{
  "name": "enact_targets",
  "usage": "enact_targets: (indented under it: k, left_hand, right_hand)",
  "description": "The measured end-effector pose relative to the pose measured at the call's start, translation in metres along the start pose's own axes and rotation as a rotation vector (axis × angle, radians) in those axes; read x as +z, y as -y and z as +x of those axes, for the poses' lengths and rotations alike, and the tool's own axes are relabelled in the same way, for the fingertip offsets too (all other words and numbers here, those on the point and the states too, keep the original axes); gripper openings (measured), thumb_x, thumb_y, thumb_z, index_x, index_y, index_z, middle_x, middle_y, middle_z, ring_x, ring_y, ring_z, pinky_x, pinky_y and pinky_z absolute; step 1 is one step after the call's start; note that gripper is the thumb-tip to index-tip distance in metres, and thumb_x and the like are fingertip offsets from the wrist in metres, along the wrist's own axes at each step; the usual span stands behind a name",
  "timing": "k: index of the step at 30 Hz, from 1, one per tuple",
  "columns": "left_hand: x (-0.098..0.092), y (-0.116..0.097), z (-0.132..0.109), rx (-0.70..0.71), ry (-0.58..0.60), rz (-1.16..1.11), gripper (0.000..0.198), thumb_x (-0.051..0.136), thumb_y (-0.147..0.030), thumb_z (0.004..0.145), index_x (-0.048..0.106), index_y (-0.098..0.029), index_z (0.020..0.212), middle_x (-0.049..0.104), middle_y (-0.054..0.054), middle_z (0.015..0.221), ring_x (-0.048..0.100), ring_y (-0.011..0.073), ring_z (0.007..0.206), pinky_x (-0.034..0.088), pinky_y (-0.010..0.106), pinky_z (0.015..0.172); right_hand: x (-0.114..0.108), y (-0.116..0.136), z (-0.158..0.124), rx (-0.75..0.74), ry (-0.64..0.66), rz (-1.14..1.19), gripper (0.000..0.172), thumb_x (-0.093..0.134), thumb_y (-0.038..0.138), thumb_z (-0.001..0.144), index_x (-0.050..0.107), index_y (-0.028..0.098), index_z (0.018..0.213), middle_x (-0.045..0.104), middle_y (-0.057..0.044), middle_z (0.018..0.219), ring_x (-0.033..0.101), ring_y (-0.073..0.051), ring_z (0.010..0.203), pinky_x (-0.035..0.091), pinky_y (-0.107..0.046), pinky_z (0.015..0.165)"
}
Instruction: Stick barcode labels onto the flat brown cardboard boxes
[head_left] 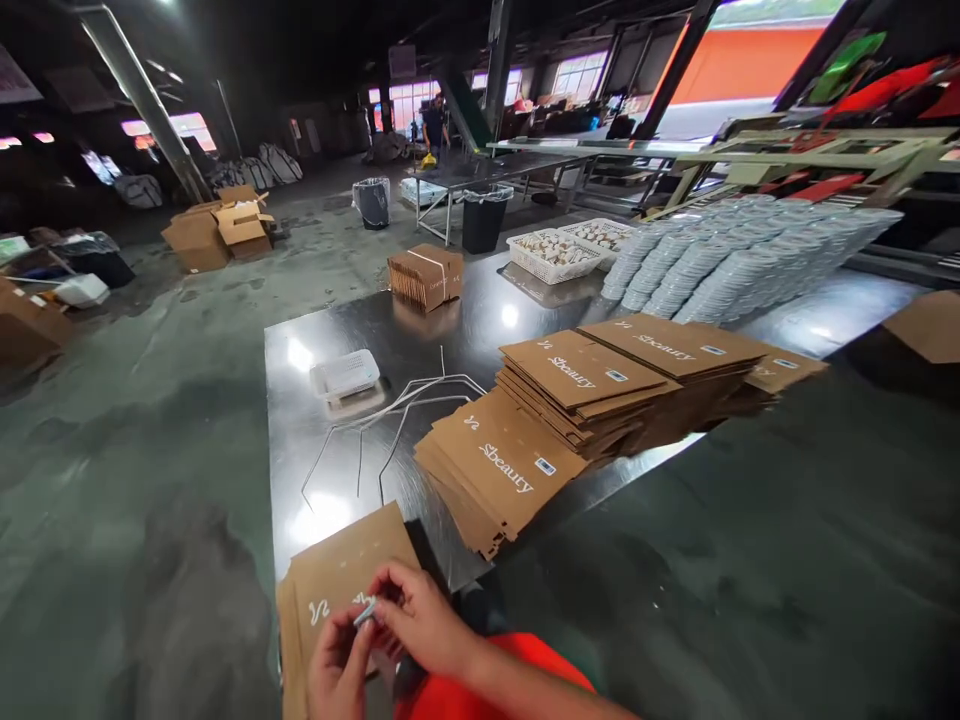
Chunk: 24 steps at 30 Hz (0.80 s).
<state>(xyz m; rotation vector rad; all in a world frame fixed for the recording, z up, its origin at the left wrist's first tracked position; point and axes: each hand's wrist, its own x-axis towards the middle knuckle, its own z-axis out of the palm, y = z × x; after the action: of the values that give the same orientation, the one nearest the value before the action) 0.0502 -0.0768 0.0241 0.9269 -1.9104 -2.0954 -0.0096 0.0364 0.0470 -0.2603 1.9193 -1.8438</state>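
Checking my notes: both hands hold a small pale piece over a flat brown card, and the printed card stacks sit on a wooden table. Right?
The printed card stacks sit on a polished metal table, not wood, as the head view shows. The left hand and right hand hold the small pale piece over the flat brown card.

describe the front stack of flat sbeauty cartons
The front stack of flat kraft cardboard cartons is a pile of unfolded brown card blanks, with a white "Sbeauty" wordmark, a small white logo and a small blue-and-white label on the top one. The sheets lie flat, their edges slightly fanned and uneven. It rests on a shiny metal table top, directly against a taller stack of the same cartons.
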Motion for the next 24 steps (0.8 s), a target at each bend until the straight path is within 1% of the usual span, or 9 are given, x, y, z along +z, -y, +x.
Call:
enact_targets:
  k: [2, 5, 7, 10, 12, 16, 19, 22, 24]
  left_hand:
    - [-0.004, -0.009, -0.001, -0.014, 0.052, -0.015, 0.045, 0.078, -0.054, 0.053, 0.064, -0.017, 0.073, 0.068, 0.006, 0.078, 0.065, 0.0235, 0.078, 0.054, 0.030, 0.067]
    - [-0.005, -0.018, -0.004, 0.083, 0.064, 0.046, 0.036, 0.074, -0.049, 0.062, 0.064, -0.016, 0.073, 0.067, 0.007, 0.085, 0.062, 0.0210, 0.083, 0.051, 0.028, 0.074]
    - [-0.003, -0.021, -0.005, 0.099, 0.059, 0.074, 0.034, 0.070, -0.048, 0.067, 0.063, -0.016, 0.073, 0.065, 0.006, 0.080, 0.061, 0.0191, 0.077, 0.050, 0.027, 0.072]
    - [0.000, -0.023, -0.009, 0.067, 0.045, 0.100, 0.035, 0.067, -0.051, 0.068, 0.061, -0.016, 0.070, 0.063, 0.004, 0.069, 0.059, 0.0173, 0.067, 0.049, 0.026, 0.064]
    - [0.002, -0.022, -0.011, 0.067, 0.026, 0.097, 0.035, 0.066, -0.051, 0.069, 0.059, -0.016, 0.068, 0.061, 0.003, 0.066, 0.057, 0.0160, 0.064, 0.048, 0.025, 0.061]
    - [0.003, -0.013, -0.012, 0.051, 0.012, 0.085, 0.036, 0.064, -0.051, 0.072, 0.056, -0.016, 0.067, 0.057, 0.000, 0.063, 0.053, 0.0135, 0.060, 0.044, 0.022, 0.057]
    - [0.002, -0.001, -0.011, 0.036, 0.023, 0.104, 0.041, 0.061, -0.053, 0.074, 0.049, -0.017, 0.060, 0.050, -0.002, 0.056, 0.046, 0.0114, 0.055, 0.040, 0.021, 0.053]
    - [-0.002, 0.014, -0.010, 0.001, -0.002, 0.180, 0.047, 0.059, -0.056, 0.075, 0.042, -0.017, 0.053, 0.039, -0.004, 0.049, 0.037, 0.0094, 0.049, 0.033, 0.020, 0.047]
    - [-0.005, 0.024, -0.006, -0.017, -0.022, 0.217, 0.049, 0.059, -0.056, 0.074, 0.040, -0.018, 0.051, 0.036, -0.005, 0.047, 0.035, 0.0090, 0.048, 0.031, 0.020, 0.046]
  right_hand:
    - [-0.001, 0.003, -0.002, -0.082, -0.029, -0.085, 0.016, 0.056, 0.014, 0.072, 0.061, 0.018, 0.087, 0.058, -0.001, 0.084, 0.054, -0.012, 0.076, 0.043, -0.022, 0.066]
    - [-0.002, 0.005, -0.004, -0.126, -0.001, -0.134, 0.011, 0.058, 0.020, 0.075, 0.063, 0.017, 0.084, 0.058, -0.002, 0.086, 0.054, -0.013, 0.079, 0.043, -0.023, 0.067]
    - [-0.003, 0.004, -0.004, -0.084, 0.029, -0.093, 0.011, 0.057, 0.025, 0.077, 0.062, 0.016, 0.082, 0.058, -0.002, 0.081, 0.054, -0.012, 0.075, 0.043, -0.023, 0.066]
    - [-0.003, -0.001, -0.002, 0.021, 0.062, 0.024, 0.019, 0.059, 0.034, 0.078, 0.060, 0.015, 0.083, 0.059, -0.001, 0.075, 0.054, -0.012, 0.068, 0.045, -0.024, 0.063]
    - [-0.002, -0.006, -0.001, 0.071, 0.063, 0.107, 0.024, 0.061, 0.039, 0.076, 0.059, 0.016, 0.084, 0.060, -0.001, 0.074, 0.056, -0.012, 0.067, 0.046, -0.025, 0.063]
    - [0.002, -0.015, -0.002, 0.129, 0.054, 0.187, 0.031, 0.065, 0.045, 0.073, 0.057, 0.017, 0.082, 0.059, 0.000, 0.071, 0.056, -0.013, 0.064, 0.047, -0.025, 0.060]
    - [0.003, -0.021, -0.002, 0.087, 0.009, 0.076, 0.024, 0.063, 0.040, 0.074, 0.059, 0.016, 0.077, 0.057, 0.000, 0.070, 0.051, -0.012, 0.061, 0.043, -0.024, 0.057]
    - [-0.005, -0.033, 0.009, 0.001, -0.107, -0.077, 0.019, 0.059, 0.035, 0.076, 0.061, 0.016, 0.074, 0.056, -0.002, 0.075, 0.050, -0.012, 0.065, 0.041, -0.024, 0.058]
    - [-0.015, -0.046, 0.027, 0.002, -0.215, -0.170, 0.018, 0.058, 0.033, 0.076, 0.060, 0.016, 0.072, 0.055, -0.002, 0.077, 0.051, -0.013, 0.068, 0.042, -0.025, 0.062]
